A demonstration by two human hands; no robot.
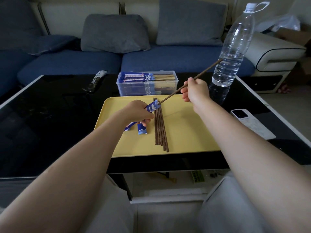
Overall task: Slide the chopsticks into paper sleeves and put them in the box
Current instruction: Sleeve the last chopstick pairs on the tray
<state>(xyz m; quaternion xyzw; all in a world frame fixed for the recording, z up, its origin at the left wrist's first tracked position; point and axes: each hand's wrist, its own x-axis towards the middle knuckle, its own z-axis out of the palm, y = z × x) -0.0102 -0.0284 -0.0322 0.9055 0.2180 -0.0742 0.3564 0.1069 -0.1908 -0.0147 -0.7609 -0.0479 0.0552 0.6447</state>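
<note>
The person sits at a black glass coffee table (50, 115) with a yellow tray (185, 132) at its near edge. The left hand (134, 113) curls around a blue paper sleeve (153, 106) with a cloud print, holding it over the tray's middle, its open mouth pointing up and to the right. The right hand (195, 91) pinches a dark wooden chopstick (205, 72) near its midpoint; the stick slants from upper right down to the left, and its tip sits right at the sleeve's mouth. Whether it is already inside, I cannot tell.

Under the left hand, loose dark chopsticks (160, 126) lie side by side on the tray, running from its far edge towards its near edge. Two more blue sleeves (142, 129) lie just left of them, partly hidden by the hand.

Just beyond the tray's far edge stands a clear plastic box (148, 84) holding sleeved chopsticks stacked lengthwise. A tall water bottle (234, 47) stands near the table's far right corner, and a white phone (249, 121) lies face down by the right edge. A dark wrapper (96, 81) lies towards the far left.
</note>
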